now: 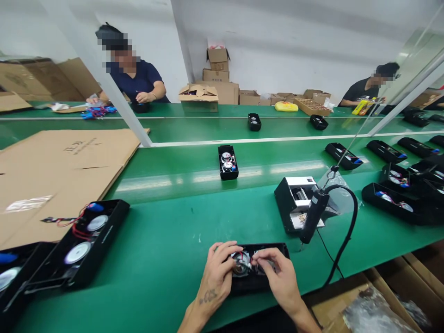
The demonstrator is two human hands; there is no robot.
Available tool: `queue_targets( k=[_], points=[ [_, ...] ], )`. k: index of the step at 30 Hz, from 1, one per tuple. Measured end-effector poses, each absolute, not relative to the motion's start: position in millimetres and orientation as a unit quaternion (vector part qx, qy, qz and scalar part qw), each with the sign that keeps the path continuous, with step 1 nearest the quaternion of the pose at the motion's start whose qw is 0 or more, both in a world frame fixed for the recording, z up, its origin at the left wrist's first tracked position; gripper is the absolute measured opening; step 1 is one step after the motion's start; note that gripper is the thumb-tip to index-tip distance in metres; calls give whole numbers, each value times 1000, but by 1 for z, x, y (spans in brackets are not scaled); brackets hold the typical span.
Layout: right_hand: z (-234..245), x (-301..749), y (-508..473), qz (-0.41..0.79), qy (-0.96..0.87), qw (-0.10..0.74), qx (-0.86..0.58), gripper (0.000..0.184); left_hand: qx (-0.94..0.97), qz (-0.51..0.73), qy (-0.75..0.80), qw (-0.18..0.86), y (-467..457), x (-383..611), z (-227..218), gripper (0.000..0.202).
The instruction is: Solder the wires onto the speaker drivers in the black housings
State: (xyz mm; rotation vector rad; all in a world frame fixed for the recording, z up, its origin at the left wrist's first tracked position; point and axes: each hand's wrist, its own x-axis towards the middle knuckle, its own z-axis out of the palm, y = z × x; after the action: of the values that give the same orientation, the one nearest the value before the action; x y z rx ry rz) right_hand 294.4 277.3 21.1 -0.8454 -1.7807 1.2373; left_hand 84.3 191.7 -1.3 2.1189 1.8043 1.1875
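A black speaker housing [277, 252] lies on the green bench at the near edge, with a round metal speaker driver [241, 263] seated in it. My left hand [218, 277] curls round the housing's left end, fingers bent against the driver. My right hand [279, 275] rests over the housing's right half, its fingertips pinched on something small beside the driver that I cannot make out. A hanging black electric screwdriver [314, 215] dangles just right of my hands, untouched.
Another open housing [81, 245] with two speakers and red wires sits at left beside a flat cardboard sheet [58, 171]. A black-and-white box [294, 201] stands behind the screwdriver. More housings [395, 199] crowd the right. One housing [228, 162] rides the conveyor. Two people work across the belt.
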Motion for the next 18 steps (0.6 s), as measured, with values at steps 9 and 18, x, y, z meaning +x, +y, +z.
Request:
queue_targets(
  k=[9,18],
  points=[
    [28,294,275,374,-823,364,-225,32,709,372,592,94,190,84,6,39],
    [29,293,286,433,-778,348,-294,15,733,330,586,105,186,82,8,35]
  ],
)
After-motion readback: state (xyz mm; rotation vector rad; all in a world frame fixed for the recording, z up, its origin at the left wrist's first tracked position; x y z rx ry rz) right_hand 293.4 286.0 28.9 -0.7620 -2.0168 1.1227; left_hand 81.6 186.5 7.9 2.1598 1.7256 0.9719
